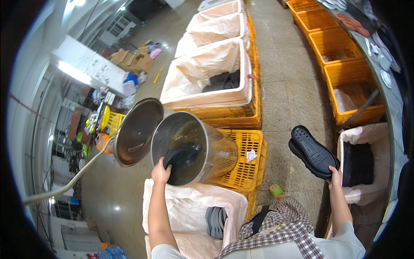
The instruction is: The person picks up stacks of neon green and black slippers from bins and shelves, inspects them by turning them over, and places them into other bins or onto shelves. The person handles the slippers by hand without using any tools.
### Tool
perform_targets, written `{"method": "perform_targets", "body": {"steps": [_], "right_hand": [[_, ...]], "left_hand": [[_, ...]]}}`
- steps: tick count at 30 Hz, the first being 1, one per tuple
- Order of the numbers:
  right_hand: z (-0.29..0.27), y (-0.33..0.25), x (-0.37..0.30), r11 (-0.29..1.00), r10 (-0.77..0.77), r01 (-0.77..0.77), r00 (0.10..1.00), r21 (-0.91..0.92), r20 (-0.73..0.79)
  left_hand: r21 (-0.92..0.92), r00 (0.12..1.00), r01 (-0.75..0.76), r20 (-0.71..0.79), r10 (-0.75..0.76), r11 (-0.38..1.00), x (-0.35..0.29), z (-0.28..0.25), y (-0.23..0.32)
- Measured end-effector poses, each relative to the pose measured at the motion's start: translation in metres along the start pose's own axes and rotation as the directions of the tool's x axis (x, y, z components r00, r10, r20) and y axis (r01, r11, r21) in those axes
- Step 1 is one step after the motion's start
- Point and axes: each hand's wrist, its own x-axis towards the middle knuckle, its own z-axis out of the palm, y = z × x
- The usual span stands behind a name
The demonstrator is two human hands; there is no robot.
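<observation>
My right hand, at the right over the floor, is closed on the heel end of black shoe soles. At least two are stacked, with the top one's studded inner face up. On the left, my left hand reaches over the near rim of a tall metal pot filled with murky water. Its fingers are closed at the edge of a black shoe sole lying partly in the water; the fingertips are partly hidden. The pot stands on a yellow plastic crate.
A round metal pan on a long handle stands left of the pot. Lined crates run ahead; a lined bin with grey soles is below. At right, a lined bin holds dark soles beside yellow crates and a bench.
</observation>
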Motion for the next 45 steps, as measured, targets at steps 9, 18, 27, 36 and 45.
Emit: {"method": "perform_targets", "body": {"steps": [9,18,27,36,45], "right_hand": [[0.07,-0.02,-0.012,0.997,-0.028,0.032,0.998,-0.07,0.064],[0.098,-0.03,-0.027,0.991,-0.066,0.096,0.959,-0.098,0.277],[0.095,-0.068,-0.062,0.999,0.019,-0.003,0.884,-0.035,0.467],[0.111,-0.092,-0.177,0.984,-0.016,0.151,0.625,-0.1,0.781],[0.106,0.034,-0.373,0.9,0.432,0.004,0.13,-0.437,0.892]], "left_hand": [[0.0,0.892,-0.096,-0.444,0.086,0.995,-0.087,-0.096,-0.025],[0.102,0.885,-0.139,-0.434,0.17,0.985,-0.124,-0.102,-0.026],[-0.648,0.658,0.198,-0.469,-0.589,0.736,-0.14,-0.051,-0.058],[-0.601,0.623,-0.3,0.465,-0.629,-0.741,-0.331,-0.008,-0.096],[-0.402,0.238,-0.771,0.536,-0.81,-0.493,-0.763,-0.004,-0.071]]}}
